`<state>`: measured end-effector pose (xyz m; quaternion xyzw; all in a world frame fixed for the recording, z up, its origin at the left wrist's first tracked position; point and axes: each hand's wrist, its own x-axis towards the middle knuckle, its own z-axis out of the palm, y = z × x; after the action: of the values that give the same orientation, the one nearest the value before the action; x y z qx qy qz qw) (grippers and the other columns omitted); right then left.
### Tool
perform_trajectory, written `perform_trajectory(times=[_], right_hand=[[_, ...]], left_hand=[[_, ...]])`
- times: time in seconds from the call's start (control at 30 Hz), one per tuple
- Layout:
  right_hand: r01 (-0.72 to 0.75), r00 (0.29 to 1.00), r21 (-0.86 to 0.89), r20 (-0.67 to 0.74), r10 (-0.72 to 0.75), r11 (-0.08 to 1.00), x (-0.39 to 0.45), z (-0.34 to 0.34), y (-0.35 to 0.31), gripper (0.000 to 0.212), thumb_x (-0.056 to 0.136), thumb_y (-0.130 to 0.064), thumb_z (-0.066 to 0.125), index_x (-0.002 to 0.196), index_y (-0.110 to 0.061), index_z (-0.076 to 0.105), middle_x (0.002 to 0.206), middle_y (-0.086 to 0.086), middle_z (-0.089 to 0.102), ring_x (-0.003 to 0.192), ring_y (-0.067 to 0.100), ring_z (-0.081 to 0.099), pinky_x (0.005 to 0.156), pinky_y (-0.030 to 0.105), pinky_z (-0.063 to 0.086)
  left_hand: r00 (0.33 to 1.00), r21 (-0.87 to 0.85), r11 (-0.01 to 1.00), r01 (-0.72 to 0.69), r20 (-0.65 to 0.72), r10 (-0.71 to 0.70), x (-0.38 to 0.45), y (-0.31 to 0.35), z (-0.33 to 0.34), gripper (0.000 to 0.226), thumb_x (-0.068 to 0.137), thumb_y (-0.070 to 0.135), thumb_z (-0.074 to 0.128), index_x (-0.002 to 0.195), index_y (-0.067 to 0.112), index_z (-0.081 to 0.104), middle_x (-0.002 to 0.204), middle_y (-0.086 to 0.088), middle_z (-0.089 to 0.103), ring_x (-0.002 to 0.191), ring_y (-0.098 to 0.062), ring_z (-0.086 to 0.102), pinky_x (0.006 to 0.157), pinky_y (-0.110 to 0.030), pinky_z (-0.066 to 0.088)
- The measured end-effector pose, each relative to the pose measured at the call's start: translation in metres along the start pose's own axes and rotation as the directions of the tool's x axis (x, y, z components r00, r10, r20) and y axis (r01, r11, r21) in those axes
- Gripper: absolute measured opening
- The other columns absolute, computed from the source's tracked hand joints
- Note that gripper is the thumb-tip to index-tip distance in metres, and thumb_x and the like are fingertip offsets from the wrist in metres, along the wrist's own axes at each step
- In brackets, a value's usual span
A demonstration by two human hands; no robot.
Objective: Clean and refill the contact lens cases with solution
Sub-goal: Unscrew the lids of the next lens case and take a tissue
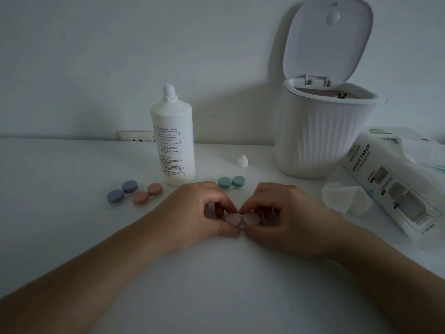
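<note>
A pink contact lens case [242, 219] lies on the white table between my hands. My left hand [199, 210] pinches its left cap and my right hand [281, 213] pinches its right cap. Behind them stand a green case [231, 182], an orange case [147, 194] and a blue-purple case [122, 192], all capped. The white solution bottle [173, 138] stands uncapped behind my left hand. Its small white cap [242, 161] sits on the table to the right.
A white ribbed bin [320, 138] with its lid up stands at the back right. A tissue paper pack [395, 179] lies at the right edge, with a crumpled tissue [346, 200] beside it. A wall socket [136, 136] is behind the bottle.
</note>
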<state>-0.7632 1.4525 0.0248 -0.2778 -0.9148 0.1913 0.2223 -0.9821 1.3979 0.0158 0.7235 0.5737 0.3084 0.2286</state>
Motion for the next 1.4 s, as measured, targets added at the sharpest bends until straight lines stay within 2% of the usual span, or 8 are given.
perform_trajectory(times=[0.27, 0.43, 0.67, 0.8, 0.97, 1.03, 1.13, 1.4], right_hand=[[-0.065, 0.994, 0.108, -0.086, 0.074, 0.992, 0.000, -0.006, 0.002, 0.017, 0.081, -0.014, 0.078, 0.093, -0.025, 0.075, 0.081, -0.014, 0.065, 0.078, 0.010, 0.062, 0.069, 0.017, 0.049], [-0.192, 0.962, 0.102, -0.176, 0.207, 0.976, -0.002, -0.016, 0.010, 0.017, 0.073, -0.025, 0.084, 0.085, -0.028, 0.073, 0.080, -0.023, 0.071, 0.076, -0.006, 0.067, 0.070, 0.005, 0.047], [-0.290, 0.955, -0.092, -0.093, 0.282, 0.953, -0.002, -0.018, 0.013, 0.014, 0.082, -0.044, 0.076, 0.091, -0.034, 0.071, 0.092, -0.022, 0.074, 0.093, -0.006, 0.067, 0.087, 0.029, 0.055], [-0.292, 0.955, -0.135, -0.095, 0.281, 0.947, -0.004, -0.018, 0.013, 0.020, 0.085, -0.050, 0.071, 0.098, -0.035, 0.070, 0.096, -0.017, 0.074, 0.093, 0.000, 0.066, 0.086, 0.033, 0.055], [-0.117, 0.989, -0.073, -0.102, 0.110, 0.990, -0.007, -0.019, 0.007, 0.014, 0.085, -0.037, 0.072, 0.099, -0.034, 0.072, 0.081, -0.019, 0.062, 0.076, 0.005, 0.057, 0.067, 0.013, 0.043], [-0.160, 0.987, -0.001, -0.013, 0.160, 0.987, -0.008, -0.019, 0.002, 0.020, 0.080, -0.043, 0.073, 0.099, -0.036, 0.071, 0.071, -0.017, 0.061, 0.063, 0.004, 0.055, 0.060, 0.012, 0.041], [-0.218, 0.970, -0.058, 0.099, 0.223, 0.974, -0.007, -0.012, 0.001, 0.028, 0.076, -0.050, 0.074, 0.102, -0.039, 0.070, 0.067, -0.022, 0.060, 0.058, 0.002, 0.055, 0.056, 0.017, 0.042], [-0.251, 0.964, -0.032, 0.086, 0.253, 0.967, -0.005, -0.006, 0.002, 0.020, 0.078, -0.048, 0.074, 0.096, -0.039, 0.073, 0.062, -0.023, 0.057, 0.058, 0.001, 0.053, 0.055, 0.014, 0.034]], left_hand=[[1.000, 0.005, 1.000, 0.001, 0.017, -0.001, 0.001, -0.002, 0.000, 0.031, 0.064, 0.043, 0.092, 0.089, 0.042, 0.073, 0.095, 0.021, 0.063, 0.084, -0.001, 0.060, 0.069, -0.010, 0.041], [1.000, -0.020, 1.000, -0.005, 0.016, 0.005, 0.001, -0.002, 0.000, 0.026, 0.066, 0.036, 0.093, 0.085, 0.036, 0.076, 0.093, 0.020, 0.064, 0.086, 0.000, 0.062, 0.071, -0.009, 0.042], [1.000, -0.035, 0.999, -0.006, 0.011, 0.007, 0.000, 0.000, -0.001, 0.024, 0.066, 0.034, 0.093, 0.083, 0.035, 0.076, 0.093, 0.019, 0.064, 0.083, 0.002, 0.061, 0.070, -0.007, 0.041], [1.000, -0.027, 1.000, -0.013, 0.015, 0.013, 0.000, -0.001, -0.001, 0.028, 0.066, 0.036, 0.092, 0.088, 0.039, 0.075, 0.093, 0.019, 0.064, 0.084, 0.002, 0.061, 0.070, -0.007, 0.040], [1.000, -0.002, 1.000, -0.008, 0.011, 0.008, 0.000, -0.001, -0.001, 0.026, 0.066, 0.038, 0.092, 0.084, 0.040, 0.075, 0.094, 0.022, 0.064, 0.082, 0.005, 0.060, 0.069, -0.006, 0.039], [1.000, 0.005, 1.000, -0.011, 0.013, 0.011, 0.000, -0.001, -0.001, 0.026, 0.065, 0.039, 0.092, 0.086, 0.039, 0.075, 0.094, 0.023, 0.063, 0.080, 0.007, 0.059, 0.069, -0.005, 0.039], [1.000, 0.003, 1.000, -0.016, 0.010, 0.016, 0.000, 0.000, -0.001, 0.026, 0.066, 0.038, 0.092, 0.086, 0.037, 0.075, 0.093, 0.021, 0.063, 0.080, 0.006, 0.059, 0.069, -0.006, 0.039], [1.000, 0.007, 1.000, 0.000, 0.028, 0.000, -0.001, 0.004, -0.002, 0.028, 0.067, 0.036, 0.092, 0.088, 0.038, 0.074, 0.095, 0.023, 0.061, 0.082, 0.007, 0.058, 0.070, -0.006, 0.038]])
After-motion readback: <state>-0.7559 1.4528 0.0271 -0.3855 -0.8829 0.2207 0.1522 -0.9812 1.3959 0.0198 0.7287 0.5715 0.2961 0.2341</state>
